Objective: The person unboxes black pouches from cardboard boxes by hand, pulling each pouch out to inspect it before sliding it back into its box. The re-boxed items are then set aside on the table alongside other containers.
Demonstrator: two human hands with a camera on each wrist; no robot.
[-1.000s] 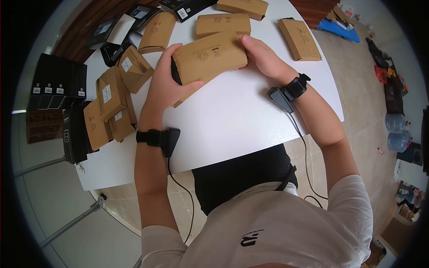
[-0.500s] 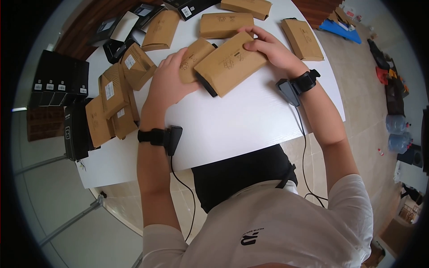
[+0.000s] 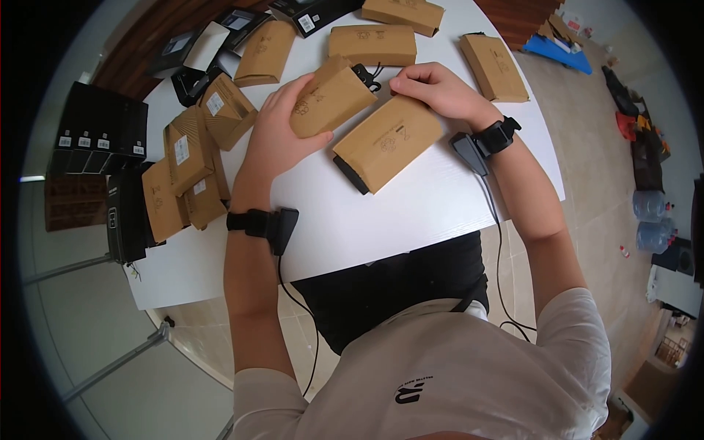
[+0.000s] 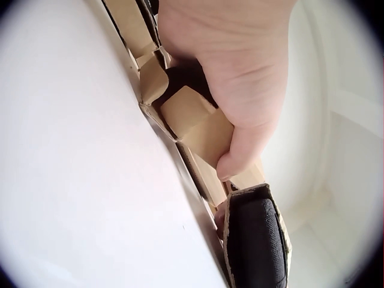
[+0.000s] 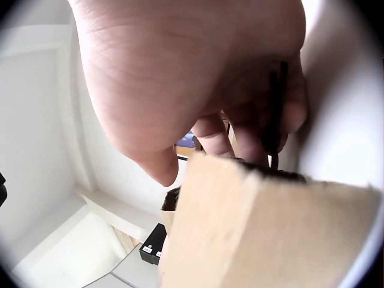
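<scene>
My left hand grips a brown cardboard box round its left end. A bundled black cable pokes out of that box's far end. Loose end flaps stand out beside the left thumb in the left wrist view. A second brown cardboard box lies nearer the body, with something black showing in its left end. Just past this second box's upper edge is my right hand, fingers loosely bent. Its thumb stands apart from the fingers with nothing between them in the right wrist view, where thin black strands overlap the fingers.
More brown boxes lie at the back of the white table, and several are heaped on the left. Black boxes stand at the left edge. One brown box lies at the right. Cables hang from both wrist cameras.
One box held between both hands has shown as two boxes, drawn apart. The right hand has let go of the nearer one, now lower on the table; the black cable has come into view.
</scene>
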